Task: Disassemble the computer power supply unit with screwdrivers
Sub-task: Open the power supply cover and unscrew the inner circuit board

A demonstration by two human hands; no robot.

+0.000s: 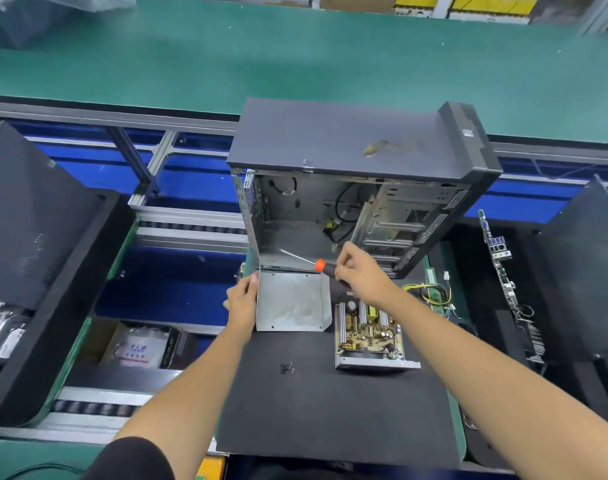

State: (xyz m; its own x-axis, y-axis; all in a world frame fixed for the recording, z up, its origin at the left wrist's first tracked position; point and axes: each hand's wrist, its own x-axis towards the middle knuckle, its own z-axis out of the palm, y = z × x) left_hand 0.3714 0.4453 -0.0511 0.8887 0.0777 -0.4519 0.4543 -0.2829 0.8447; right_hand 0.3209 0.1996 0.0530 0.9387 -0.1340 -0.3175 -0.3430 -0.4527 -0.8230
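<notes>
The left hand is gripping the thin, stiff metal cover by its left edge; it looks light but sharp-edged. Just right, the exposed power supply is sitting on the tabletop. The right hand is curling round the screwdriver.

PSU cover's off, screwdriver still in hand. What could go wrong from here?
1. The bent grey sheet-metal cover, held at its edge by the left hand, may cut the fingers.
2. The small black loose screws lie unguarded on the dark foam mat and might roll off.
3. The right hand grips the orange-and-black-handled screwdriver just above the exposed power supply circuit board; a slip could strike components.
</notes>
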